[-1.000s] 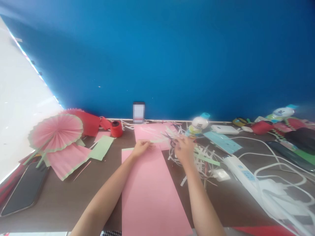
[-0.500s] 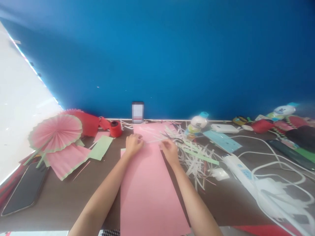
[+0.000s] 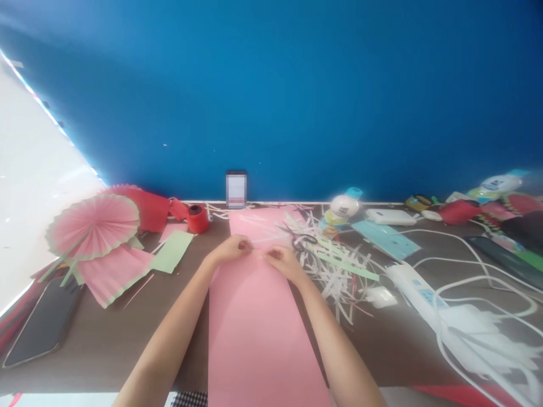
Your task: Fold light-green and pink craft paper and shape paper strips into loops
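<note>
Touching far end of pink sheet, stretched from centre to six o'clock, with left hand and right hand — presumably one per side for steadying it. Flanked at three o'clock by scissors and paper strips, likely placed there to leave sheet uncovered. Bending fingers narrowly, fingertips turned inward; cannot tell whether pinching sheet — too blurred. Slanting forearms in from seven and five o'clock.

brown table | pink sheet, middle | white paper strips, power strip, right | dark phone, left
</note>
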